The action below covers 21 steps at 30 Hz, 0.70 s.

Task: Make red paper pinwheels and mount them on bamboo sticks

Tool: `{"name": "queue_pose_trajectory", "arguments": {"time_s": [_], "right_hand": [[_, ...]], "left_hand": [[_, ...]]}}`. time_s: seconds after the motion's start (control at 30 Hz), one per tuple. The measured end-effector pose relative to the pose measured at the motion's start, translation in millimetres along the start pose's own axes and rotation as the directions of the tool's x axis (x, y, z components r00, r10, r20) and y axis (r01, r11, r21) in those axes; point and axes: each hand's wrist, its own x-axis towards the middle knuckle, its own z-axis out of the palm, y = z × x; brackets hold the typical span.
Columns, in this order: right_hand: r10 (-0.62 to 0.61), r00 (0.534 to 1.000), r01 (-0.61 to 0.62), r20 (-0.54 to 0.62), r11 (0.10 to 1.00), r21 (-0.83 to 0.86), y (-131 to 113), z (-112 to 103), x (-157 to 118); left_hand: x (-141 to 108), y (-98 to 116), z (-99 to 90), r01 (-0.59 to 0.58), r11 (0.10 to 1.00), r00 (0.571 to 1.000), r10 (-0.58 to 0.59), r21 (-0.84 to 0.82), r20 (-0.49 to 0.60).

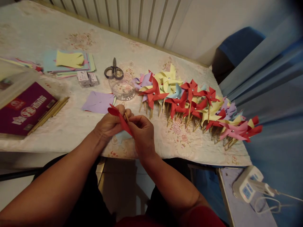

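My left hand [110,123] is closed on a red paper pinwheel [121,120] near the table's front edge. Close against it, my right hand [143,132] pinches the pinwheel's lower side and a short wooden stick [126,117] whose end shows between the hands. Just behind my hands lie purple paper squares [96,102] and a clear round dish [124,91] of small shiny pieces. Black-handled scissors [114,72] rest beyond the dish. To the right, many finished-looking pinwheels [153,93] in red, yellow, purple and pink lie in a row with their sticks.
At the left stand a purple box [26,108] with wooden sticks [50,114] along it, two small boxes [84,78] and stacked coloured paper [69,60]. A white power strip [247,184] sits at the lower right, near a blue curtain [272,94].
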Motion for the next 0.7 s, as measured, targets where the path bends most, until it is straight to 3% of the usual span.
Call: {"name": "queue_pose_trajectory", "arguments": {"time_s": [0.47, 0.7], "right_hand": [[0.013, 0.999, -0.014, 0.032, 1.000, 0.011, 1.4, -1.3, 1.0], [0.004, 1.000, -0.005, 0.023, 1.000, 0.016, 3.3, -0.8, 1.8]], "left_hand": [[0.1, -0.5, -4.0, -0.003, 0.999, 0.999, 0.004, 0.041, -0.036], [0.4, -0.8, -5.7, 0.011, 1.000, 1.000, -0.011, 0.019, 0.006]]}}
